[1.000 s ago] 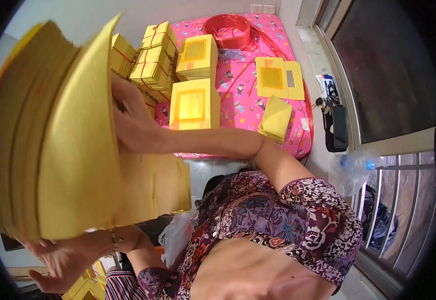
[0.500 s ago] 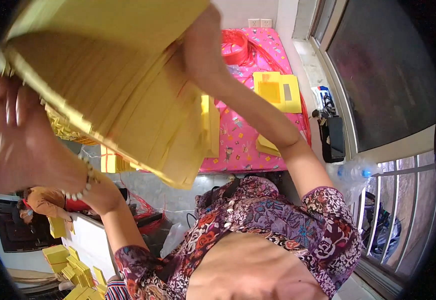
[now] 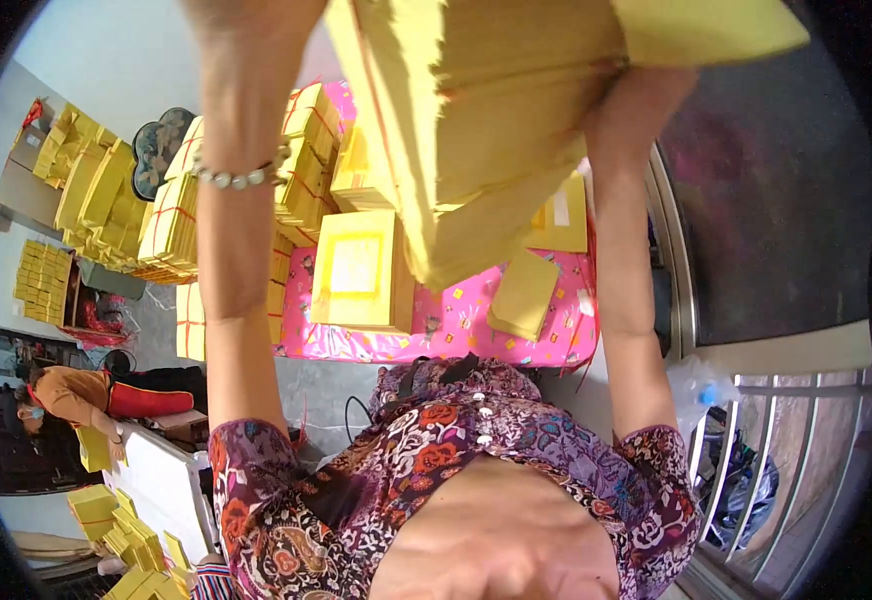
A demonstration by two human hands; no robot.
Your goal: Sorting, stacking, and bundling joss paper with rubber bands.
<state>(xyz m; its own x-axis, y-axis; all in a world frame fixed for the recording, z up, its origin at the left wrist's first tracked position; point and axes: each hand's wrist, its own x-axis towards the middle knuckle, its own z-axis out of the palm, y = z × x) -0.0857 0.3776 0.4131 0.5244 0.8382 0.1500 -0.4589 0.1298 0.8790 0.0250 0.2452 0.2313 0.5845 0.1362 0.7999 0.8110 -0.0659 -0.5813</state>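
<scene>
Both arms were raised up to the top edge of the view, holding a thick stack of yellow paper sheets point(image 3: 476, 130) overhead. The stack filled the top centre and hung down over the table, its lower corner above the pink patterned tablecloth point(image 3: 456, 325). Right hand point(image 3: 646, 95) was pressed against the stack's right side at the top; fingers were mostly hidden behind the paper, so the grip can't be told exactly — it looked clamped on the sheets. Left hand was cut off by the top edge, only the forearm w/ a bead bracelet point(image 3: 241, 178) showed — can't tell if it was shut or apart.

Below the stack, on the tablecloth: a square yellow bundle w/ a paler centre label point(image 3: 356, 270) near the front edge, a loose yellow packet point(image 3: 524, 293) toward the front right corner, another flat yellow bundle point(image 3: 561, 220) behind it. Tied yellow bundles w/ red string point(image 3: 306, 150) were piled along the table's left side & back.

Far left, more yellow stacks point(image 3: 91, 180) sat against the wall. At lower left another person in an orange top point(image 3: 71, 392) was bent over a white surface point(image 3: 161, 485), holding a yellow packet.
</scene>
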